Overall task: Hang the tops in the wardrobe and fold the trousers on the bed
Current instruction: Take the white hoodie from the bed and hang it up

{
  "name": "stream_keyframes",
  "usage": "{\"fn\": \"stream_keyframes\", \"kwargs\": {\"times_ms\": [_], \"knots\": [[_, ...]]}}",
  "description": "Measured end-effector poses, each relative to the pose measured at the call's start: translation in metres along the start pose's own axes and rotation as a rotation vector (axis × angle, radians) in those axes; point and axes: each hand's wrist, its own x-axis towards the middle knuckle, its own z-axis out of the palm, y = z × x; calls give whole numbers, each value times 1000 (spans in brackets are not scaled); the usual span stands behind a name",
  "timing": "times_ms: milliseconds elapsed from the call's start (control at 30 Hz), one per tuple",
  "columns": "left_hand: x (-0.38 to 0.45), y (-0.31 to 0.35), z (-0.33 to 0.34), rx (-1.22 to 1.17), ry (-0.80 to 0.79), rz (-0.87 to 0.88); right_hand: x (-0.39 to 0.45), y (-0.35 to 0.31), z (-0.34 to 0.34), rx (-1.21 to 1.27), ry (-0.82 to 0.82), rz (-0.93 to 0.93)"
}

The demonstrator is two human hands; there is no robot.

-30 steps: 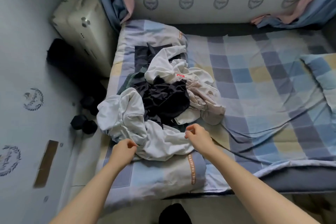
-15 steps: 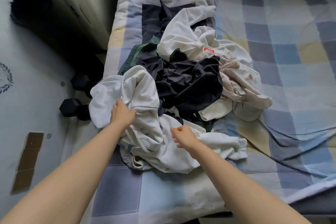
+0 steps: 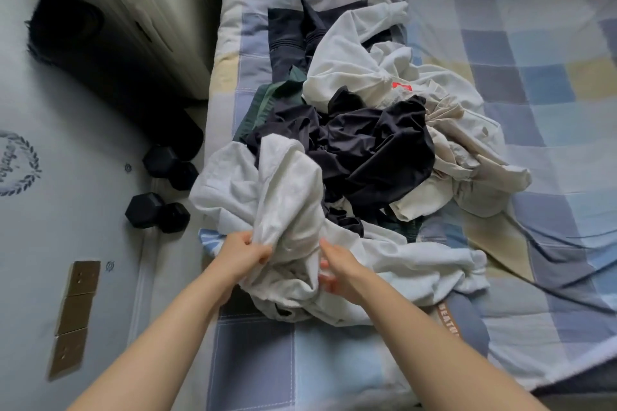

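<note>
From the head camera, both hands are into the pile on the bed (image 3: 551, 130): left hand (image 3: 242, 252) pinches a bunched fold of the white garment (image 3: 283, 197), right hand (image 3: 337, 269) grips it alongside, fingers curled in.

One head-worn view looks steeply down, close over the bed (image 3: 551, 83) edge and the clothes pile (image 3: 350, 150).

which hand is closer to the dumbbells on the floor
Left. The left hand grips the white garment at the bed edge beside the dumbbells; the right hand is farther right.
</note>
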Motion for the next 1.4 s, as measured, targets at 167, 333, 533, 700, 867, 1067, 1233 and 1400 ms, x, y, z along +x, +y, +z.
{"fn": "stream_keyframes", "kwargs": {"times_ms": [167,333,533,700,867,1067,1233,1400], "knots": [[-75,2,-14,-4,-67,178,-27,-5,13,-133,-42,-86],[-121,13,-35,-86,44,272,-62,-8,25,-159,-130,-151],[-173,29,-57,245,148,543,-92,9,0,-159,167,-132],[-234,39,-70,290,-77,649,-116,19,-18,-288,196,-184],[-285,66,-83,220,-255,748,-163,19,2,10,-74,7],[-312,90,-102,146,-193,816,-233,6,-17,155,-46,-123],[-314,101,-110,232,66,787,-300,-3,-59,-325,433,-373],[-310,121,-104,308,237,759,-365,-17,-108,-534,767,-493]]}}
